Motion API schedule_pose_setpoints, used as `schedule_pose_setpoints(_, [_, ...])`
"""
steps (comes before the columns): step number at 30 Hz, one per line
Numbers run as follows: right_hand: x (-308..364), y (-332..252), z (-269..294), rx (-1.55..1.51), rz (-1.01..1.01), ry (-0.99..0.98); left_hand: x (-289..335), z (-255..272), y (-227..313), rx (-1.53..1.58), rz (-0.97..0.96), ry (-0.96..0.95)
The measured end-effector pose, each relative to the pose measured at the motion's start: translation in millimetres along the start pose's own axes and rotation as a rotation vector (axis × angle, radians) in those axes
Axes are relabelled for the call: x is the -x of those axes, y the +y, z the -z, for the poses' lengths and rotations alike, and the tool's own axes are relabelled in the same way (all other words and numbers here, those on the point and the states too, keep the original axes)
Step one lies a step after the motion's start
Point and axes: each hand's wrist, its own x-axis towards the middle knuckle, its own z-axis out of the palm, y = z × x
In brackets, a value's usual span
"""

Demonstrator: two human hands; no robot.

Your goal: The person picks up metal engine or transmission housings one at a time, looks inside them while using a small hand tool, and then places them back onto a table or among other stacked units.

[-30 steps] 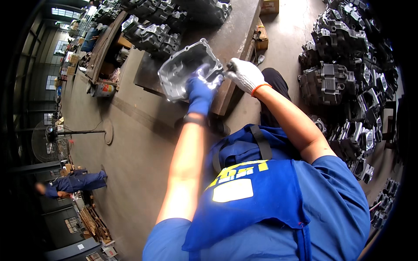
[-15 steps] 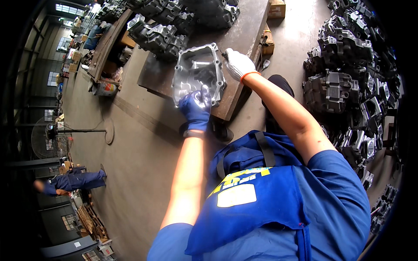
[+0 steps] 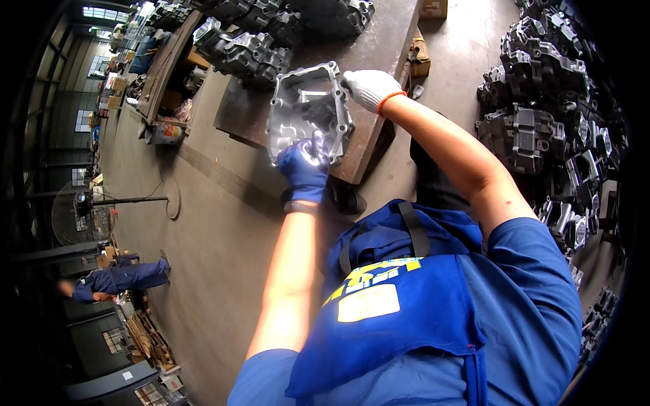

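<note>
A silver cast-metal housing [image 3: 288,111], open side up and hollow with a bolt-holed rim, rests on the corner of a dark metal table [image 3: 233,111]. My left hand [image 3: 305,166], in a blue glove, is closed on the housing's near rim, with the thumb lying over the edge. At the housing's upper right rim is my right hand [image 3: 374,89], in a white knit glove with an orange cuff. Its fingers are curled together against or just beside that rim. Whatever they hold, if anything, is hidden.
Several more castings [image 3: 250,54] stand at the table's far end. Tall stacks of grey castings [image 3: 531,139] line the right side. Cardboard boxes [image 3: 420,57] sit beyond the table. At left are a wooden bench [image 3: 166,68], a pedestal fan [image 3: 81,203] and another person [image 3: 125,281].
My right hand has moved left and slightly up, from beside the housing to its upper right rim. A small dark thing at its fingertips no longer shows. My left hand keeps its hold.
</note>
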Motion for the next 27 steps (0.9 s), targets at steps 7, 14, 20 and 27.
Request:
schedule_pose_setpoints(7, [30.7, 12.7, -4.9, -0.061, 0.071, 0.011, -2.2, 0.3, -0.2, 0.038, -0.012, -0.014])
schedule_pose_setpoints(14, [50.8, -19.9, -6.6, -0.021, -0.007, -0.009, -0.5, -1.7, 0.6, -0.003, 0.107, -0.089])
schedule_pose_setpoints(20, [77.8, -25.2, -2.6, -0.015, 0.079, -0.073, -3.3, -1.5, 2.6, -0.026, 0.092, -0.084])
schedule_pose_setpoints(27, [102.0, -36.2, -10.6, -0.080, -0.003, -0.014, -4.8, -3.2, 15.8, -0.082, 0.158, -0.054])
